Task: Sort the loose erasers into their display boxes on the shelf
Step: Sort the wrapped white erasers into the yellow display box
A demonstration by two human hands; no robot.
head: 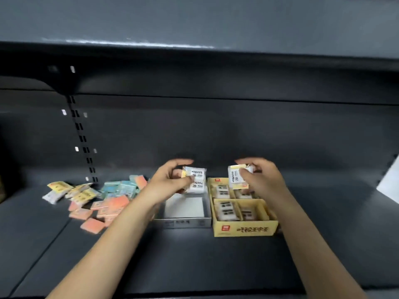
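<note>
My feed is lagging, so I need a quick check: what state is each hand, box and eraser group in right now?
Left hand: holds white 2B erasers above the grey box.
Right hand: holds a yellow-edged 2B eraser above the yellow box.
Grey box: open, mostly unfilled.
Yellow box: open, partly filled.
Loose pile: unsorted on the shelf.

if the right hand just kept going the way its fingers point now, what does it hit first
The right hand points leftward, holding a 2B eraser above the yellow box. Going straight on, it would probably first meet the erasers in the left hand, though depth is unclear.
</note>
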